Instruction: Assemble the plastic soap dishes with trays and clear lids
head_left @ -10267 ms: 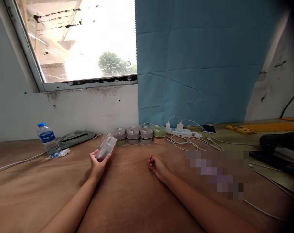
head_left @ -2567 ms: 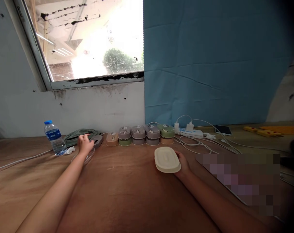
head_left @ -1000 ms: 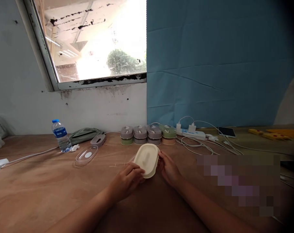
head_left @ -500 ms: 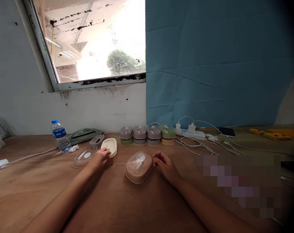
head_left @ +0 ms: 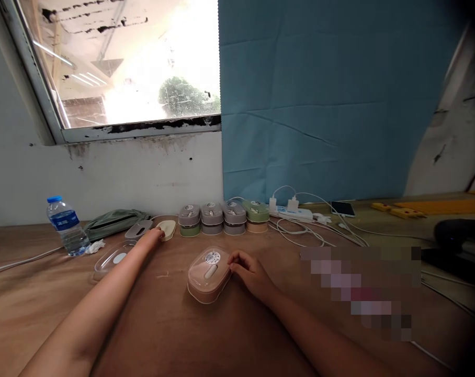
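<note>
A pink oval lunch box (head_left: pixel 201 276) with a clear lid, a round sticker and a pale spoon-like piece under the lid sits in front of me. My right hand (head_left: pixel 250 268) is at its right rear edge, fingers curled and thumb against the side. Farther left, my left hand (head_left: pixel 156 236) has its fingers closed on the near edge of a shallow cream container (head_left: pixel 167 228); the fingertips are partly hidden. Close to my left forearm lie a clear lid (head_left: pixel 110 257) with a white round patch and a grey slotted lid (head_left: pixel 138 229).
Stacked lunch boxes in grey and green (head_left: pixel 212 219) stand along the wall. Left are a water bottle (head_left: pixel 67 228), crumpled tissue (head_left: pixel 95 246) and a green pouch (head_left: pixel 115 222). Right are a power strip (head_left: pixel 290 212), loose cables, a phone (head_left: pixel 342 209) and yellow tools (head_left: pixel 408 212); one area is blurred out.
My left hand has reached farther toward the wall, and the cream container has moved back with it. My right hand has come against the pink lunch box. The view has turned slightly right.
</note>
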`<state>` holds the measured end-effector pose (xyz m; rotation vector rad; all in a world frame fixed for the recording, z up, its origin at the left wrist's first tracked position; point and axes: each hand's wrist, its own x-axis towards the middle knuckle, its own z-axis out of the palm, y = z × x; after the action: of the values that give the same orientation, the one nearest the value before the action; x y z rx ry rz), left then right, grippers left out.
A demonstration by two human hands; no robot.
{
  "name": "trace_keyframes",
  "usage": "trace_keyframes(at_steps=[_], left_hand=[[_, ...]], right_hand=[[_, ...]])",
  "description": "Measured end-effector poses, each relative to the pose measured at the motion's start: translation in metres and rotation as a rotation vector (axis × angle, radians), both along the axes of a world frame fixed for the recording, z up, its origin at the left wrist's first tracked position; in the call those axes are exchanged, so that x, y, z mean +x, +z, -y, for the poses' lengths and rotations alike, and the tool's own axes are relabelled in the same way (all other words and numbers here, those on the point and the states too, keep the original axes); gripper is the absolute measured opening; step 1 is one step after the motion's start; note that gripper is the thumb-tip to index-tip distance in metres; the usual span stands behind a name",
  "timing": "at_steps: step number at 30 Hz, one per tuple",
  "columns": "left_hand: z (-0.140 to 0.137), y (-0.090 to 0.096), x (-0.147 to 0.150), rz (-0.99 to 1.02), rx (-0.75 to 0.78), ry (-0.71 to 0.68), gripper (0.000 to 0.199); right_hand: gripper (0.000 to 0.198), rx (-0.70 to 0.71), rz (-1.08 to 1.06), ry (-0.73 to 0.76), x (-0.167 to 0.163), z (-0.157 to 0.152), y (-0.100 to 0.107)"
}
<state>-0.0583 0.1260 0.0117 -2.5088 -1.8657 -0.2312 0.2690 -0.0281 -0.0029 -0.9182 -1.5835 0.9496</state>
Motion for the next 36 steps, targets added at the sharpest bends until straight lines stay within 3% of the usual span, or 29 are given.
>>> trace_keyframes(at_steps=[7, 13, 16, 19, 21, 23, 25, 30, 33, 36], left_hand=[[0.001, -0.001, -0.005, -0.025, 0.059, 0.019, 0.023], [0.011, 0.005, -0.001, 0.067, 0.140, 0.048, 0.026], [0.036, 0.009, 0.025, 0.156, 0.242, 0.044, 0.031], [0.085, 0.010, 0.065, 0.267, 0.294, -0.023, 0.030], [0.123, 0.008, 0.093, 0.498, 0.198, -0.165, 0.037], [0.154, 0.006, 0.113, 0.570, 0.057, -0.274, 0.053], [0.172, 0.003, 0.124, 0.604, 0.025, -0.298, 0.060], [0.176, 0.000, 0.123, 0.841, 0.004, -0.226, 0.048], [0.177, -0.001, 0.117, 0.987, -0.110, -0.153, 0.039], [0.177, -0.002, 0.112, 1.010, -0.115, -0.099, 0.037]], right_hand=[[0.007, -0.028, -0.016, -0.006, 0.001, -0.001, 0.000], [0.007, -0.027, -0.009, -0.038, 0.000, -0.001, 0.002], [0.007, -0.013, -0.009, -0.083, 0.000, -0.004, 0.001], [0.007, -0.008, -0.015, -0.145, 0.001, -0.008, -0.002], [0.010, -0.024, -0.014, -0.174, 0.002, -0.011, -0.006], [0.019, -0.057, -0.007, -0.165, 0.002, -0.014, -0.010], [0.032, -0.092, 0.004, -0.112, 0.000, -0.015, -0.013], [0.052, -0.117, 0.039, 0.026, -0.004, -0.010, -0.012], [0.057, -0.100, 0.093, 0.040, -0.006, -0.003, -0.009], [0.064, -0.060, 0.227, 0.038, -0.008, 0.003, -0.008]])
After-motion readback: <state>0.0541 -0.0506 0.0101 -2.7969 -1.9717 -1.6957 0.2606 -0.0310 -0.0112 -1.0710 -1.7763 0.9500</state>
